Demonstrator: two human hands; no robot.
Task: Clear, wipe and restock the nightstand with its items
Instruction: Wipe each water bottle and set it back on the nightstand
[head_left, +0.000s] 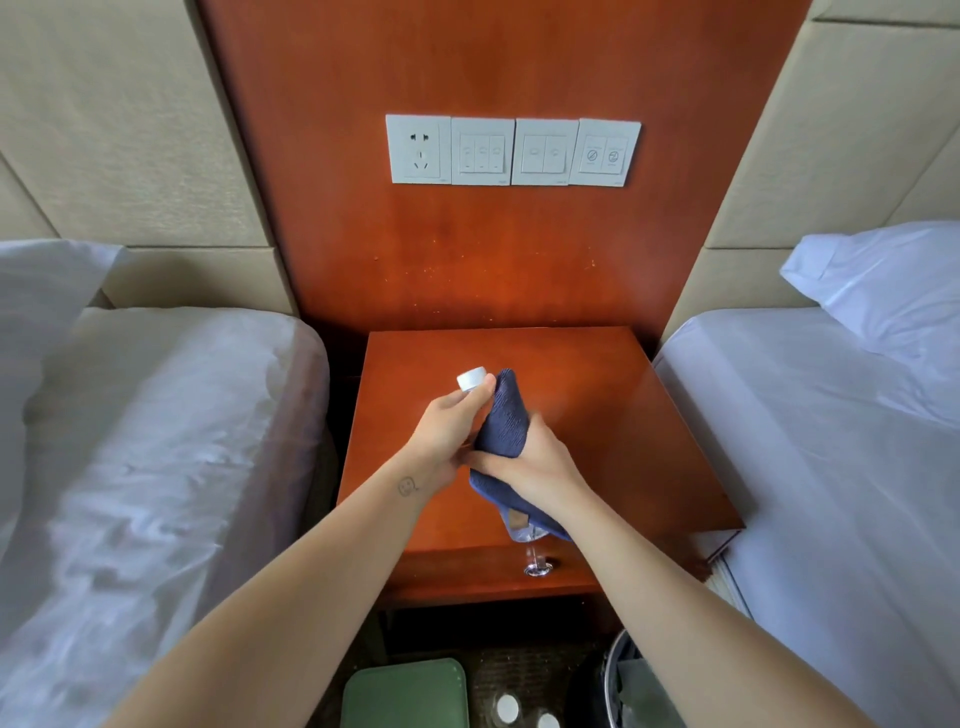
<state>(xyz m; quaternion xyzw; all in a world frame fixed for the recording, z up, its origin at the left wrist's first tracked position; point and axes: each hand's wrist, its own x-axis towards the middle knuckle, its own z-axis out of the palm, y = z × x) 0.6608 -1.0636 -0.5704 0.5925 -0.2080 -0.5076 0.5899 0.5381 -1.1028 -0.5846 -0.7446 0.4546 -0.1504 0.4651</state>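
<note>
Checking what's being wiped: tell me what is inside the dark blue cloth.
A clear plastic bottle: white cap and clear base stick out. The dark blue cloth, left hand and right hand hide its body.

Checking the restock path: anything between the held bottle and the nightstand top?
Nothing visible. The left hand grips the bottle near its cap, above the nightstand top; the right hand holds a blue cloth wrapped round the bottle's body. No other item shows between bottle and top.
</note>
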